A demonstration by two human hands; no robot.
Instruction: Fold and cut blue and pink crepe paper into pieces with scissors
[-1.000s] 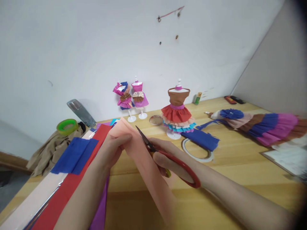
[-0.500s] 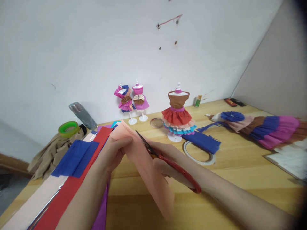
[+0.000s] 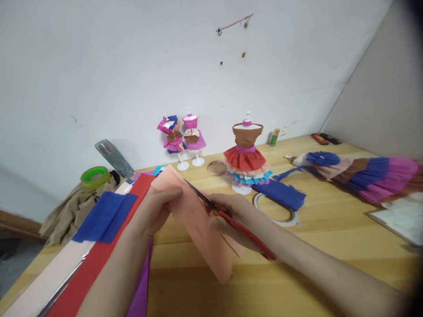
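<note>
Folded peach crepe paper [image 3: 198, 237] is pinched near its top by my left hand [image 3: 163, 207], thumb on the near side, and the rest hangs down over the table. My right hand [image 3: 231, 218] grips red-handled scissors [image 3: 246, 233], with the dark blades lying along the paper's right edge and pointing up and left. A narrow peach strip hangs beneath my right hand. Behind my hands stands a small dress form [image 3: 247, 149] with a brown top and a ruffled skirt in red, peach, white and blue.
Blue paper [image 3: 280, 193] and a roll of white tape [image 3: 257, 207] lie right of the dress form. Two smaller dressed forms [image 3: 191, 141] stand by the wall. Red paper [image 3: 99, 255], folded blue paper [image 3: 102, 218] and green tape [image 3: 95, 177] are at left. A colourful doll-size dress [image 3: 373, 176] lies at right.
The scissors' handles have come closer together and the blades have closed along the paper's edge. The hanging lower end of the peach paper has swung slightly up and left.
</note>
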